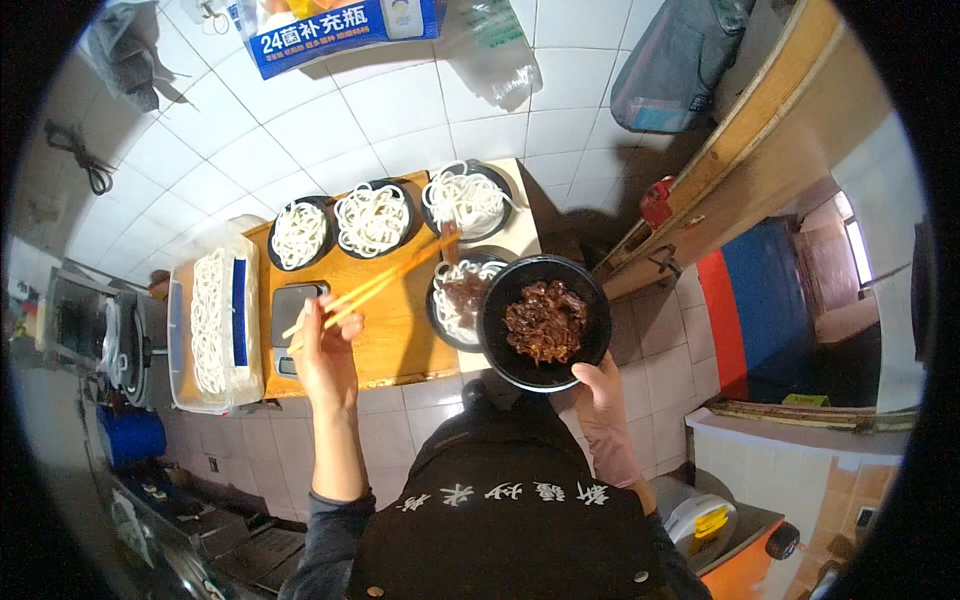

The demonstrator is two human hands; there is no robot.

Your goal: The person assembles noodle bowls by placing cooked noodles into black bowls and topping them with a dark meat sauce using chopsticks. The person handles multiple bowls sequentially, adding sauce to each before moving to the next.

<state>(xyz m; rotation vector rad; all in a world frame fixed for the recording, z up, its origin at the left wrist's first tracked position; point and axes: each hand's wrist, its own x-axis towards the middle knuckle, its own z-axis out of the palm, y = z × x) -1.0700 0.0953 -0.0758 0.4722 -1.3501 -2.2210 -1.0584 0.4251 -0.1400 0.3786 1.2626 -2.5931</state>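
Observation:
My left hand (328, 355) is closed round a pair of wooden chopsticks (385, 280), which reach up and right across the table. At their tips is a brown, blurred bit of food, over the edge of a black bowl of thick white noodles (466, 200). My right hand (600, 392) grips the rim of a black bowl (500, 365) holding dark brown, saucy chopped meat (545, 322). Partly behind that bowl stands another noodle bowl (452, 310) with brown meat on top. Two more bowls of plain noodles (298, 235) (372, 218) stand farther left.
A kitchen scale (298, 312) lies on the wooden table (390, 350), beside a clear plastic tub (215, 400) full of noodles. White tiles cover the wall (310, 130) behind. A wooden door (740, 140) stands at right, and an orange-fronted unit (745, 560) is at lower right.

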